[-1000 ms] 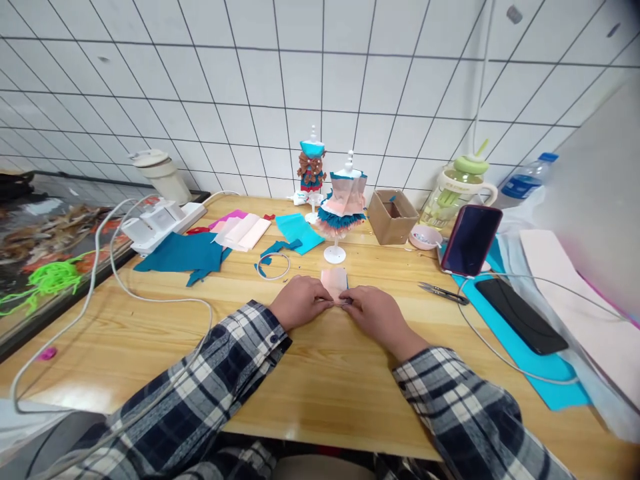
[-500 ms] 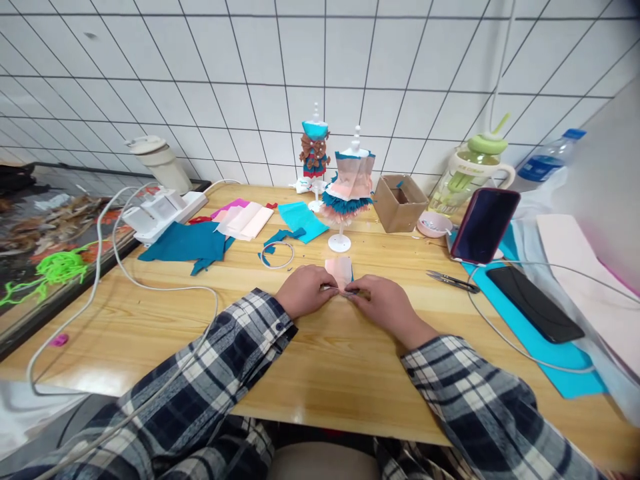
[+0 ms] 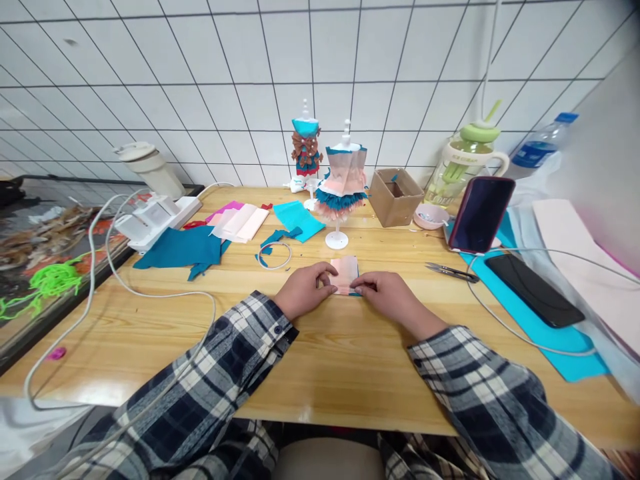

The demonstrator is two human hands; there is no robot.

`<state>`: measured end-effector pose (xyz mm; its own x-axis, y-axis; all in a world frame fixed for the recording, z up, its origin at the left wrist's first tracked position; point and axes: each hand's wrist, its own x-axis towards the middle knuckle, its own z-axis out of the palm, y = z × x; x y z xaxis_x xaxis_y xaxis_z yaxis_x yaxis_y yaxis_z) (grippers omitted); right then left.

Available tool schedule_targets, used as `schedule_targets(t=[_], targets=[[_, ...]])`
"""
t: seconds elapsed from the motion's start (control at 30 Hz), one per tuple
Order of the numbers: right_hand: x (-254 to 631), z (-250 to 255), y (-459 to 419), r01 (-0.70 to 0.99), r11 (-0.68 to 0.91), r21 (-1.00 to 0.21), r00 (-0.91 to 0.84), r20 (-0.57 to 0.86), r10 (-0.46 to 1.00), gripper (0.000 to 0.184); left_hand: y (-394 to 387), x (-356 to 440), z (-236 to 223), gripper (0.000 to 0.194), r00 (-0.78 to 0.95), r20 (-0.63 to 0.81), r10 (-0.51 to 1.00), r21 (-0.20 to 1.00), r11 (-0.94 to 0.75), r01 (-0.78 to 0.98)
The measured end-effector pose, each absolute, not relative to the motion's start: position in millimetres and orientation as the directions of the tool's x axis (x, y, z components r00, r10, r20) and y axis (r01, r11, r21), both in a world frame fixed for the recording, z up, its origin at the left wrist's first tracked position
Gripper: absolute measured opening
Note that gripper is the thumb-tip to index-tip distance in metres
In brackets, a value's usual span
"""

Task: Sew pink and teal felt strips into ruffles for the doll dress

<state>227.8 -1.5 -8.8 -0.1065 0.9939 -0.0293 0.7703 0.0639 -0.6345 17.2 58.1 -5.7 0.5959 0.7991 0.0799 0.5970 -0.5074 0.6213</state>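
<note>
A small pale pink piece of fabric (image 3: 347, 272) with a teal edge lies on the wooden table (image 3: 320, 373) in front of me. My left hand (image 3: 303, 291) pinches its near left edge with curled fingers. My right hand (image 3: 385, 293) pinches the near right edge in the same way. Both hands rest on the table, fingertips almost meeting. Just beyond the fabric stands a small mannequin (image 3: 343, 187) in a pink and teal dress on a white stand.
Thread snips (image 3: 451, 271) lie right of my hands. Two phones (image 3: 483, 213) and a cable sit on teal felt (image 3: 545, 333) at right. A cardboard box (image 3: 396, 197), small bowl (image 3: 430, 216), green-lidded jug (image 3: 463, 163), second mannequin (image 3: 305, 150), teal and pink fabric scraps (image 3: 183, 248), a white device (image 3: 155, 217).
The camera view has shifted slightly. My hands have moved a little apart along the fabric's near edge, showing more of the pink piece.
</note>
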Motion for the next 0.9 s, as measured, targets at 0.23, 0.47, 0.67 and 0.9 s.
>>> schedule_targets(t=[0.23, 0.47, 0.67, 0.9], targets=[[225.5, -0.7, 9.5, 0.779, -0.029, -0.627, -0.074, -0.138, 0.988, 0.009, 48.0, 25.3, -3.1, 0.027, 0.552, 0.148, 0.82, 0.474, -0.549, 0.689], [220.2, 11.3, 24.5, 0.831, -0.08, -0.55, -0.069, -0.246, 0.967, 0.01, 44.1, 27.8, 4.4, 0.022, 0.8, 0.182, 0.572, 0.21, -0.817, 0.537], [223.7, 0.5, 15.8, 0.86, -0.059, -0.507, -0.017, -0.144, 0.989, 0.006, 54.2, 20.8, 10.1, 0.022, 0.861, 0.137, 0.49, 0.215, -0.863, 0.457], [239.2, -1.2, 0.5, 0.812, 0.301, -0.5, -0.23, 0.2, 0.952, 0.017, 62.0, 17.1, 7.1, 0.024, 0.868, 0.164, 0.47, 0.229, -0.874, 0.43]])
